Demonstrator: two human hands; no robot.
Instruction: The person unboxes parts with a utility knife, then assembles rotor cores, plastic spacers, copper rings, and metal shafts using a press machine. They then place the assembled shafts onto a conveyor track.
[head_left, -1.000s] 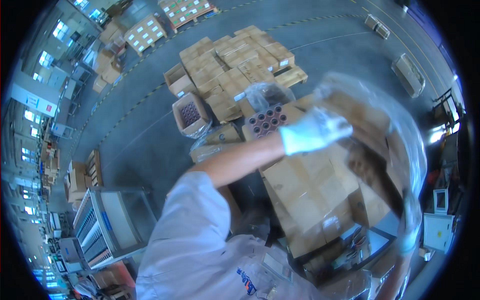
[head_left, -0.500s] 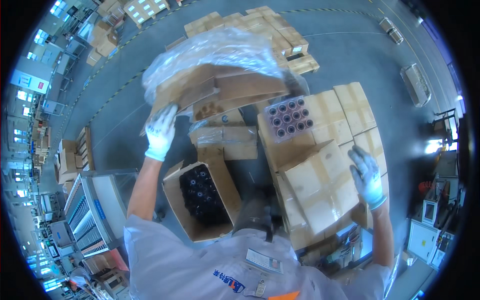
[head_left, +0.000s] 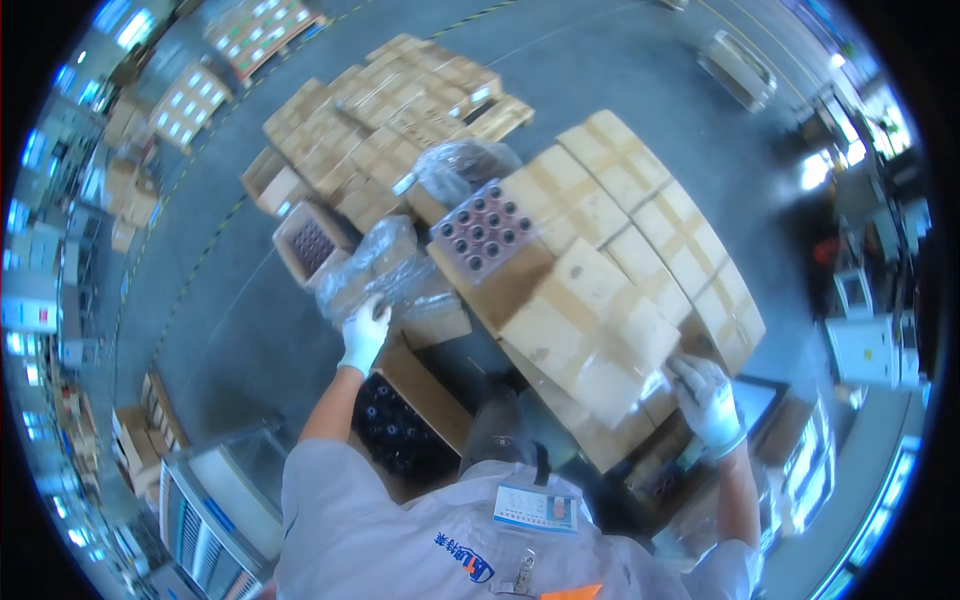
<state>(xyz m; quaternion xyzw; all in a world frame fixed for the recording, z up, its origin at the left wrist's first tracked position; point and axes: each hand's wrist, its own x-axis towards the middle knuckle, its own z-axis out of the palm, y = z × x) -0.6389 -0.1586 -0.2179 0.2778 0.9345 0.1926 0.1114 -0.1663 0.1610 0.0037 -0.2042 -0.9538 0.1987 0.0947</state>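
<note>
My left hand (head_left: 366, 336), in a white glove, is at the near edge of crumpled clear plastic film (head_left: 372, 272). Its fingers are curled in, and what they hold, if anything, cannot be made out. Below it stands an open carton (head_left: 432, 388) with black round parts (head_left: 392, 418) inside. My gloved right hand (head_left: 708, 402) is closed at the edge of a pale, blurred cardboard flap (head_left: 645, 342). That flap lies against a taped carton (head_left: 572, 312) on top of the stack. Beyond this carton, a clear tray of dark-centred round parts (head_left: 486, 232) rests on an open carton (head_left: 500, 285).
Taped cartons (head_left: 655, 225) fill the stack on the right. More cartons on a pallet (head_left: 400, 110) stand beyond, beside bunched plastic (head_left: 462, 168). A small open carton (head_left: 310, 240) holds parts at far left. A grey rack (head_left: 215, 500) stands lower left, a white cabinet (head_left: 862, 348) at right.
The large cardboard and plastic film by my left hand has left its raised place; film now lies lower. My right hand has come down to the flap's edge. The view has turned.
</note>
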